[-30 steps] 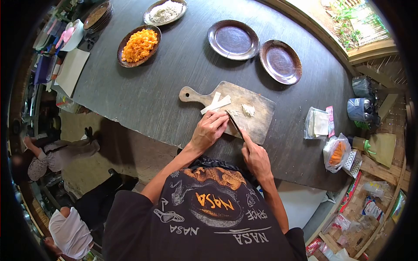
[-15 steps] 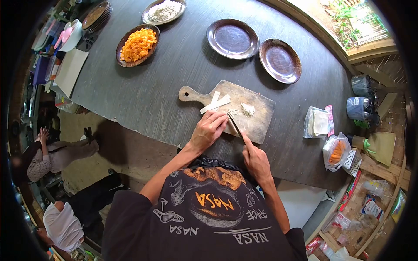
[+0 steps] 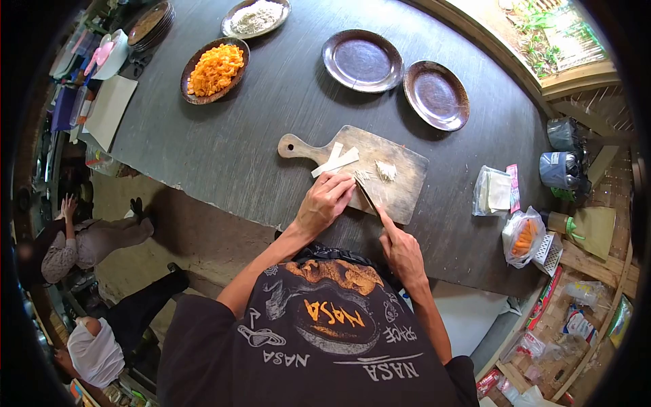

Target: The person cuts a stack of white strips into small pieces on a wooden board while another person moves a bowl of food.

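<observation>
A wooden cutting board [image 3: 405,193] with a handle lies near the table's front edge. My right hand [image 3: 401,254] is closed round a knife [image 3: 366,194], its index finger stretched along the blade's back. The blade rests on the board beside my left fingertips. My left hand [image 3: 327,202] presses down with curled fingers on pale material at the board's front edge; the piece under them is mostly hidden. White flat strips [image 3: 337,161] lie crossed just beyond that hand. Fine white shreds [image 3: 386,171] sit in a small heap right of the blade, with more beside it.
Two brown plates [image 3: 363,61] stand beyond the board. Farther left are a bowl of orange shredded food [image 3: 215,70] and a plate of white powder [image 3: 255,17]. Bagged carrots [image 3: 523,239] and a packet [image 3: 494,190] lie right. Two people [image 3: 98,353] are at the left.
My right hand and the knife have shifted very slightly. My left hand holds its place. At the left, the person in white has moved a little.
</observation>
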